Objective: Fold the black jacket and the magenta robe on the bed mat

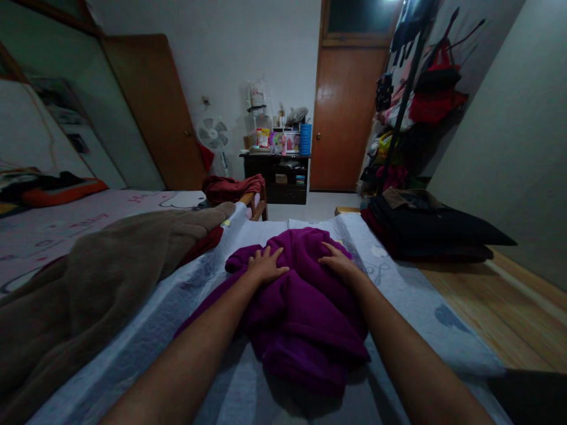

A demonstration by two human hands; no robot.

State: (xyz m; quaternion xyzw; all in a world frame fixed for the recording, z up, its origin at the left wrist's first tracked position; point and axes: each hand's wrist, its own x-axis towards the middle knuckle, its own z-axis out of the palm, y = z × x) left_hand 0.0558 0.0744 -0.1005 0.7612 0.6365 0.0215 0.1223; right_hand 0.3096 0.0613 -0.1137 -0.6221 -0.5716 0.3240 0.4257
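Note:
A crumpled purple garment lies in a heap on the pale blue-grey bed sheet in front of me. Its exact kind cannot be made out. My left hand rests on the upper left of the heap, fingers spread over the cloth. On its upper right side lies my right hand, palm down with the fingers apart. Both hands touch the fabric from above, and neither is closed around it.
A brown fleecy blanket spreads along the left. Folded dark clothes are stacked at the right, beside a wooden surface. Dark red cloth hangs over the bed's far end. Beyond stand a fan and a black cabinet.

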